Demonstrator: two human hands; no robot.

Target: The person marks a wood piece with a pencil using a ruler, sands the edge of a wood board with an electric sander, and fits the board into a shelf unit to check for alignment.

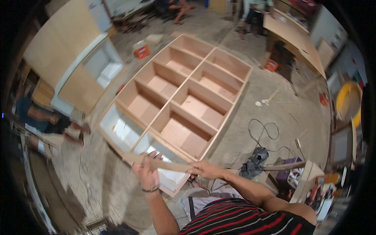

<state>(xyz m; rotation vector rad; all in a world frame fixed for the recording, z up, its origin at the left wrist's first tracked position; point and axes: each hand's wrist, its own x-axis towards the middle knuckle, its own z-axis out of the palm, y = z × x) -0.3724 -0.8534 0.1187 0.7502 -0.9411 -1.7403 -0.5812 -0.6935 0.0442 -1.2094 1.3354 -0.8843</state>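
A flat, narrow wooden strip (170, 165) is held crosswise in front of me, above the near end of a large wooden shelf unit (203, 111). My left hand (146, 175), with a dark bracelet at the wrist, is closed around the strip towards its left end, fingertips showing past its far edge. At the right end, my right hand (205, 170) pinches the strip. The unit lies on its back with several open compartments facing up. White lining (124, 131) covers the inside of its nearest compartments.
A dark bag-like bundle (253, 162) and a looped cable (270, 137) lie on the floor at right, near a purple crate (291, 172). A large cabinet (76, 66) stands at left beside a seated person (47, 117). A wooden table (295, 41) stands far right.
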